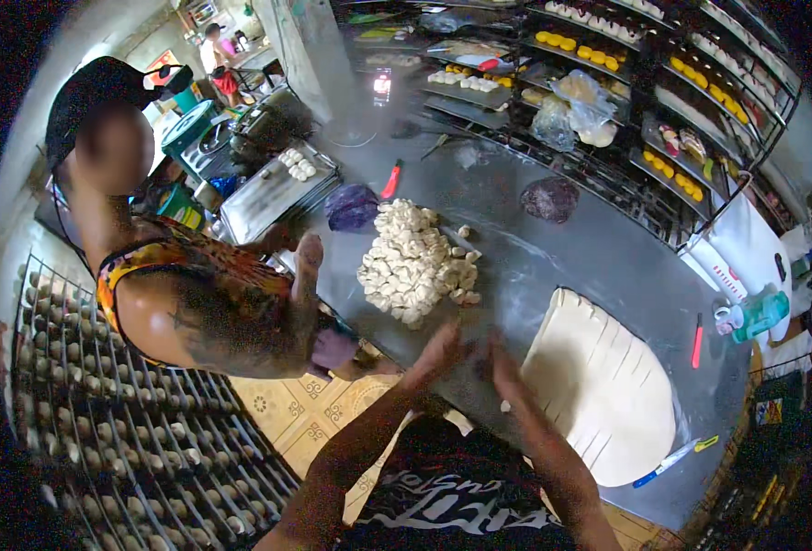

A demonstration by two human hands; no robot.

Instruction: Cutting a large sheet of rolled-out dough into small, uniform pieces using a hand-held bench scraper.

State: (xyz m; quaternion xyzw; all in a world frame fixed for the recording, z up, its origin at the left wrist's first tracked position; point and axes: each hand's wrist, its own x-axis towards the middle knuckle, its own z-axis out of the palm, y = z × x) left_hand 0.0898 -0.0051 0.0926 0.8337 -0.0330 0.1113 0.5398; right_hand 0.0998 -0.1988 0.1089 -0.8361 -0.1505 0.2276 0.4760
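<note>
My left hand (449, 344) and my right hand (494, 348) are close together over the grey tabletop, just on the near side of a heap of small cut dough pieces (413, 262). Blur hides the fingers, so whether they hold anything cannot be told. A few loose dough pieces (464, 232) lie at the heap's right side. One small dough piece (505, 406) shows beside my right wrist. To the right of my right arm, a thick flat sheet of dough (613, 392) lies on the table, with several cut lines across it.
A co-worker (192, 296) stands at my left. Purple masses (352, 206) (549, 200), a red-handled knife (392, 180), a red cutter (697, 341) and a blue-and-yellow cutter (675, 463) lie around the table (440, 165). Racks (137, 413) (654, 200) flank it; a tray (261, 200) holds dough balls.
</note>
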